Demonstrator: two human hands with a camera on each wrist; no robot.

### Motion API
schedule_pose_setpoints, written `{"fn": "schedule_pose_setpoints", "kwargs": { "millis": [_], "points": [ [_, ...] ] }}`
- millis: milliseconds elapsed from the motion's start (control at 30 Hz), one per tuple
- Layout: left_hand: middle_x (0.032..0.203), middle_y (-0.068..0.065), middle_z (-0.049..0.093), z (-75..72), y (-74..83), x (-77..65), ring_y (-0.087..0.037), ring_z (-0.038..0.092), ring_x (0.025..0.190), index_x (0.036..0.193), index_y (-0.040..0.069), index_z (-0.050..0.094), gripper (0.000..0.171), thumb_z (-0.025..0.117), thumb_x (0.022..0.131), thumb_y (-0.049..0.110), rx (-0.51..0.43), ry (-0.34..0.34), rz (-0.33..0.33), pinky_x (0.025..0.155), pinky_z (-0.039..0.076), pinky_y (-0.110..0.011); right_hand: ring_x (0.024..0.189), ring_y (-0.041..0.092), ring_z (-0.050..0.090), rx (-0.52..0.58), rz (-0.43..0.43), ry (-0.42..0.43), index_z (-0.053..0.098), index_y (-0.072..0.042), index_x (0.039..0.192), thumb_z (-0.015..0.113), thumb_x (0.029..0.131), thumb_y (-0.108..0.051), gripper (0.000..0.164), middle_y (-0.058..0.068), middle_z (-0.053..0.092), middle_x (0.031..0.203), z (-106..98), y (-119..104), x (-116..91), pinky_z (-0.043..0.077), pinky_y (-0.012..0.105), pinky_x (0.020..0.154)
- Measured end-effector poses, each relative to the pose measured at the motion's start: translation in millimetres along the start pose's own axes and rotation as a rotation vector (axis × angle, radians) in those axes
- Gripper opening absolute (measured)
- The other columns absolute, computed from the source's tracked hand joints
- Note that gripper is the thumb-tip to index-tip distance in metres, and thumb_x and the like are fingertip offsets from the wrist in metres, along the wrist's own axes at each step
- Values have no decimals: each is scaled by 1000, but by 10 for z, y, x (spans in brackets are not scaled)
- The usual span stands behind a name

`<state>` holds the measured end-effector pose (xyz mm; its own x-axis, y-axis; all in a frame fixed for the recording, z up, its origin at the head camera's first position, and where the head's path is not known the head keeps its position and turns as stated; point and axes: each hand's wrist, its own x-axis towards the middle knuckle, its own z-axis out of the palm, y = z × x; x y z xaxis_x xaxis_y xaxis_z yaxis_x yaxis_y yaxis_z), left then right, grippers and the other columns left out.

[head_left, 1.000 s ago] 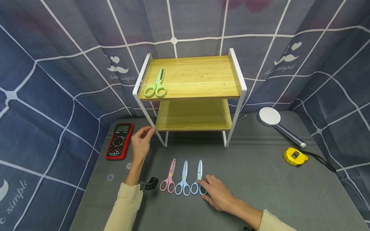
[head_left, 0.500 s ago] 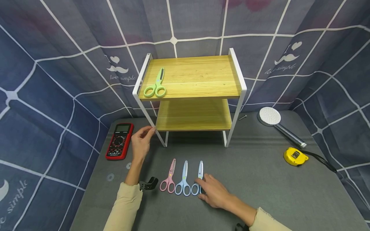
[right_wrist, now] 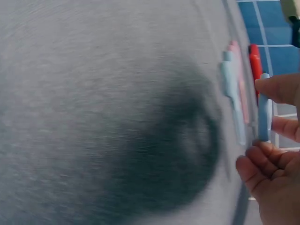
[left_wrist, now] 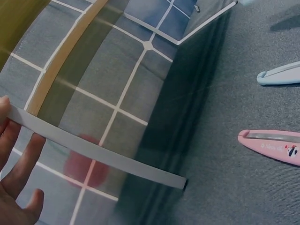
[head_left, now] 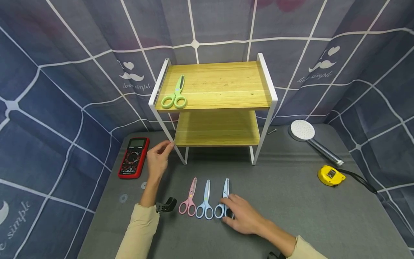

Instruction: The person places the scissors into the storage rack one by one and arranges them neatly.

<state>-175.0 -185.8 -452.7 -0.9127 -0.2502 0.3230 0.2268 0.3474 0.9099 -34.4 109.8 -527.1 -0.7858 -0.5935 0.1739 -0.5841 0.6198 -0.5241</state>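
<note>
My left hand (head_left: 157, 160) pinches the white left front leg (left_wrist: 103, 152) of a two-tier shelf (head_left: 223, 86) with wooden boards. My right hand (head_left: 244, 215) grips a pair of light blue scissors (head_left: 226, 189) by the handles, its blades pointing toward the shelf. In the right wrist view these scissors (right_wrist: 265, 112) appear edge-on between fingers and thumb, and a looped shadow falls on the table. Just left lie a second blue pair of scissors (head_left: 207, 190) and a pink pair of scissors (head_left: 192, 189). Green scissors (head_left: 178, 94) rest on the top board's left end.
A red multimeter (head_left: 133, 158) lies left of the shelf, with two washers (head_left: 123, 198) nearer the front. On the right are a shower head (head_left: 302, 130), a yellow tape measure (head_left: 330, 175) and a small screw (head_left: 272, 131). Patterned curtains (head_left: 223, 21) surround the grey table.
The right-hand blue scissors have shifted slightly right, away from the middle pair, with my right hand gripping the handles. My left hand stays at the shelf leg.
</note>
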Motion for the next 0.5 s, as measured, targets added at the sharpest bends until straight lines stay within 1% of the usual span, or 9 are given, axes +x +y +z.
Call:
{"fn": "schedule_pose_setpoints", "kwargs": {
  "millis": [67, 167, 200, 233, 300, 400, 433, 467, 500],
  "points": [
    [89, -16, 71, 4, 11, 1, -12, 65, 77, 99, -2, 73, 18, 73, 92, 15, 8, -4, -4, 67, 45, -20, 85, 6, 48, 6, -23, 58, 63, -12, 119, 79, 78, -24, 46, -9, 54, 97, -69, -32, 28, 43, 30, 74],
    [89, -17, 71, 12, 26, 1, -23, 67, 79, 98, -3, 73, 18, 73, 91, 13, 5, -1, -1, 65, 44, -19, 81, 6, 46, 5, -82, 149, 64, -12, 114, 78, 72, -22, 45, -10, 51, 92, -186, -74, 92, 42, 28, 71],
    [90, -18, 71, 14, 57, -3, -27, 67, 80, 98, -4, 73, 18, 72, 91, 12, 7, 1, -6, 65, 44, -18, 80, 6, 46, 6, -103, 174, 65, -12, 113, 77, 71, -21, 45, -11, 51, 90, -228, -91, 115, 42, 27, 69],
    [90, -20, 71, 11, 117, -15, -25, 68, 79, 98, -5, 73, 18, 72, 91, 11, 6, 2, -5, 64, 43, -18, 80, 6, 46, 6, -124, 194, 65, -12, 112, 76, 70, -21, 44, -10, 50, 90, -267, -106, 138, 41, 27, 69],
    [89, -20, 71, 12, 114, -13, -20, 68, 78, 97, -6, 73, 18, 73, 91, 11, 1, 7, -1, 64, 43, -18, 80, 7, 47, 2, -157, 220, 64, -13, 110, 75, 69, -20, 43, -10, 50, 89, -341, -137, 180, 41, 27, 69],
    [88, -19, 71, 9, 107, -9, -8, 65, 75, 97, -5, 73, 17, 73, 91, 12, 9, 8, 1, 64, 43, -19, 81, 8, 47, -2, -194, 230, 64, -13, 111, 72, 71, -20, 42, -8, 51, 89, -436, -186, 229, 41, 27, 70],
    [88, -18, 71, 9, 76, -3, -3, 64, 74, 96, -4, 73, 18, 74, 91, 13, 9, 9, 10, 64, 43, -19, 81, 8, 47, -5, -204, 230, 64, -13, 111, 72, 71, -20, 41, -8, 51, 90, -463, -203, 242, 41, 27, 70],
    [88, -17, 72, 13, 16, 9, -3, 64, 74, 96, -3, 74, 18, 74, 91, 14, 9, 11, 16, 64, 44, -19, 82, 8, 47, -6, -210, 226, 64, -12, 112, 71, 72, -20, 41, -8, 51, 90, -490, -221, 255, 41, 26, 70],
    [88, -16, 72, 12, 17, 10, -3, 64, 74, 96, -3, 74, 17, 74, 90, 14, 9, 11, 20, 64, 44, -19, 82, 8, 47, -5, -217, 224, 64, -12, 112, 70, 73, -20, 41, -7, 52, 91, -519, -241, 267, 41, 26, 70]
  ]
}}
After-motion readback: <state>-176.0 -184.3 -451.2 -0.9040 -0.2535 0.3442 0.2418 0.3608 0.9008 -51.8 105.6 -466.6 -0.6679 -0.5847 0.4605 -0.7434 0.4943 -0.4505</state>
